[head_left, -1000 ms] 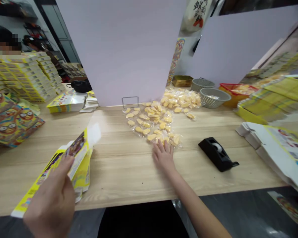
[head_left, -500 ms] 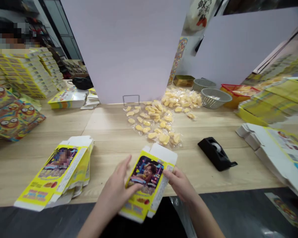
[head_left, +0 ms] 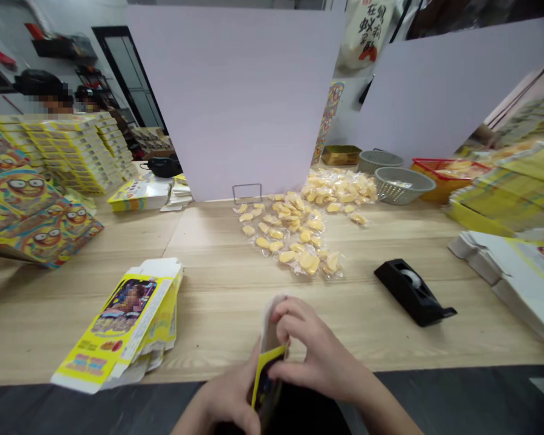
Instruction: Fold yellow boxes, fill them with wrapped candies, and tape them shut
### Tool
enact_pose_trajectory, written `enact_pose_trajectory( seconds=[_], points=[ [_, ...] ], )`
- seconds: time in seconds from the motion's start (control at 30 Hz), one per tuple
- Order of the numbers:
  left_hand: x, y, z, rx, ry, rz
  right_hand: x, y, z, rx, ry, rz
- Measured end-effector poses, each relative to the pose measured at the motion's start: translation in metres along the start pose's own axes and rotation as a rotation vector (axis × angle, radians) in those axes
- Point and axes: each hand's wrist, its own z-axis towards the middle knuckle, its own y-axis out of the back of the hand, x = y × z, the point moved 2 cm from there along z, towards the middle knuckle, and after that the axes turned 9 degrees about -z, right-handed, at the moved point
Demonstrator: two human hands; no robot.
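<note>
- A pale wooden table fills the view, with two lilac boards standing upright along its far side, one of them behind a small wire stand.
- The left hand is at the near edge of the table, fingers wrapped round the lower part of a yellow carton.
- The right hand is just beside the left one and touches the same carton. Its fingers curl over the white top flap while the thumb presses the side.
- The carton stands on edge between the two hands, partly folded, so only a narrow strip of its yellow and dark print shows.
- To the left of the left hand, a stack of flat cartons lies near the table edge, printed side up.
- Beyond the hands, toward the boards, lies a loose pile of yellow snack packets in clear wrap.
- To the right of the right hand, and well apart from it, a black tape dispenser sits on the wood.
- Farther right lie white and yellow printed sheets.
- Past the packets, to the far right of the hands, are two grey baskets and a red basket.
- Far to the left are stacks of yellow boxes and bright packs with a cartoon face.
- Another person is partly visible behind those stacks.
</note>
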Motion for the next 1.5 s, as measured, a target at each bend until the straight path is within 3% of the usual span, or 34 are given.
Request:
enact_pose_trajectory(
  seconds=[0.07, 0.13, 0.2, 0.27, 0.37, 0.47, 0.6, 0.83, 0.9, 1.0, 1.1, 1.17, 1.33, 1.5],
  points=[
    [0.006, -0.001, 0.004, -0.022, -0.024, -0.149, 0.005, -0.002, -0.003, -0.002, 0.062, 0.047],
    [0.009, -0.003, 0.009, -0.136, -0.037, -0.27, 0.001, -0.005, -0.01, -0.158, 0.013, 0.07],
    [0.01, -0.005, 0.013, -0.27, -0.033, -0.361, -0.01, -0.012, -0.018, -0.381, -0.15, 0.164],
    [0.01, -0.005, 0.016, -0.431, -0.026, -0.4, -0.023, -0.026, -0.026, -0.471, -0.36, 0.35],
    [0.009, -0.003, 0.017, -0.707, -0.095, -0.281, -0.036, -0.049, -0.032, -0.468, -0.548, 0.53],
    [0.003, -0.001, 0.018, -0.826, -0.217, -0.054, -0.039, -0.055, -0.035, -0.612, -0.542, 0.479],
    [-0.005, 0.005, 0.021, -0.77, -0.23, 0.17, -0.036, -0.043, -0.034, -0.555, -0.416, 0.42],
    [-0.006, 0.006, 0.016, -0.616, -0.104, 0.256, -0.04, -0.019, -0.036, -0.111, -0.309, 0.261],
    [-0.008, 0.005, 0.013, -0.58, -0.073, 0.247, -0.042, -0.016, -0.037, -0.121, -0.323, 0.362],
    [-0.011, 0.005, 0.013, -0.553, -0.046, 0.283, -0.048, -0.015, -0.039, -0.199, -0.53, 0.745],
    [-0.012, 0.005, 0.016, -0.561, -0.008, 0.369, -0.053, -0.015, -0.038, -0.05, -0.646, 0.984],
    [-0.012, 0.005, 0.018, -0.587, -0.002, 0.408, -0.056, -0.012, -0.037, 0.01, -0.571, 0.936],
    [-0.011, 0.005, 0.015, -0.603, -0.061, 0.305, -0.061, -0.006, -0.039, -0.032, -0.462, 0.743],
    [-0.01, 0.003, 0.012, -0.564, 0.002, 0.371, -0.054, -0.006, -0.044, 0.11, -0.398, 0.57]
  ],
)
